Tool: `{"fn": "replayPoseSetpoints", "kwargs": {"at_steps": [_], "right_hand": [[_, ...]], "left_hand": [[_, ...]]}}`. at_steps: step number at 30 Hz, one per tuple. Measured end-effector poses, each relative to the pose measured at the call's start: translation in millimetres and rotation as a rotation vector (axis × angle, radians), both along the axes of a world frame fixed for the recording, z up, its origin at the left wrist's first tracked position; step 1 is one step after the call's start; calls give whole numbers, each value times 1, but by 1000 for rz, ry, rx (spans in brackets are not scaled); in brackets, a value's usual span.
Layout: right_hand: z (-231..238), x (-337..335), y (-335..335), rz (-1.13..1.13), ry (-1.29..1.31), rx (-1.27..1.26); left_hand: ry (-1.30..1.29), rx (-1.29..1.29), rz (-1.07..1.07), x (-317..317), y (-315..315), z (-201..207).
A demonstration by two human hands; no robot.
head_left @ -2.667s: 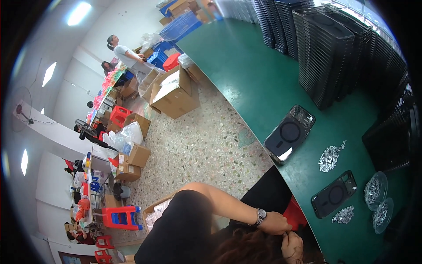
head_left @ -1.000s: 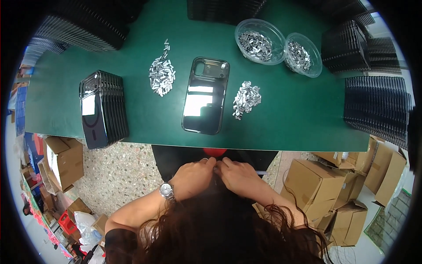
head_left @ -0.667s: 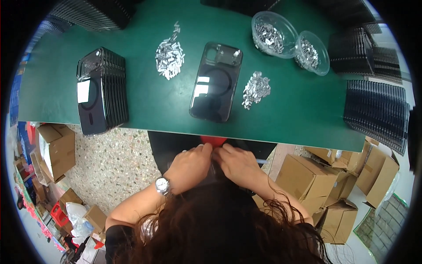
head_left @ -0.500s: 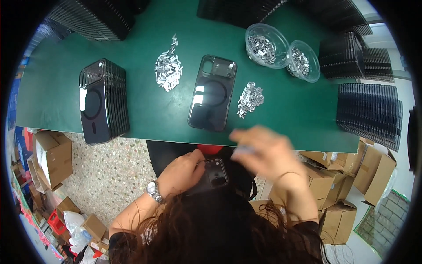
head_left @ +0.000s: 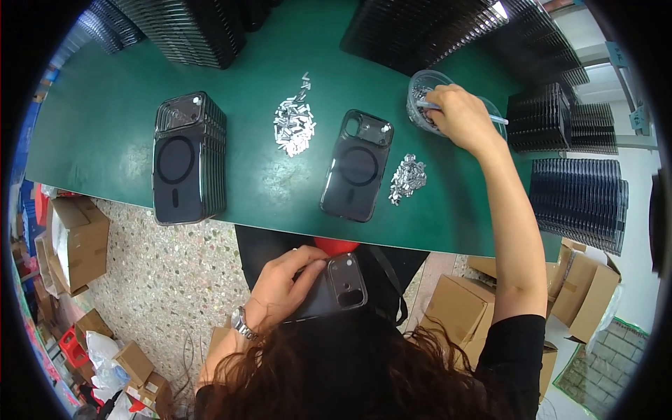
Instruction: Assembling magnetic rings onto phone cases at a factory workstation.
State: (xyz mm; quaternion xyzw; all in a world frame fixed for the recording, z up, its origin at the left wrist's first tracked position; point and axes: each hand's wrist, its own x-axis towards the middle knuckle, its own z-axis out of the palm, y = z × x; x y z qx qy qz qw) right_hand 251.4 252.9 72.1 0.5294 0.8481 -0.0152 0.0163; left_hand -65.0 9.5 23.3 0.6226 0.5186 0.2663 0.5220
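Note:
My left hand (head_left: 285,281), with a watch on the wrist, grips a translucent dark phone case (head_left: 346,283) over my lap, below the table's front edge. My right hand (head_left: 458,115) reaches into a clear round plastic bowl (head_left: 428,75) of small silvery pieces. A thin pale pen-like stick (head_left: 498,120) passes through its closed fingers; the fingertips are partly hidden. Another dark phone case (head_left: 355,168) lies flat on the table. To its right is a small heap of silvery pieces (head_left: 408,179), and to its left a larger heap of silvery-white pieces (head_left: 294,126).
On the green table (head_left: 259,192), a stack of phone cases (head_left: 189,164) stands at the left. Tall stacks of dark cases (head_left: 577,199) line the right and far sides. A second clear bowl (head_left: 495,112) is partly behind my right hand. Cardboard boxes (head_left: 455,308) sit on the floor.
My right hand has moved from near the table's front edge up and right into the bowl. My left hand still holds the phone case. The whole view has shifted slightly.

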Motion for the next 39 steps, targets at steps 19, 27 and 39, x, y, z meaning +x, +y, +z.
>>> {"fn": "replayPoseSetpoints", "kwargs": {"at_steps": [19,27,39], "right_hand": [[6,-17,-205,-355,1191,-590],[-21,-28,-214,156,793,-287],[-7,-55,-199,261,481,-267]], "left_hand": [[102,73,-168,48,31,31],[194,44,-259,59,28,26],[402,174,-334,47,31,18]]}}
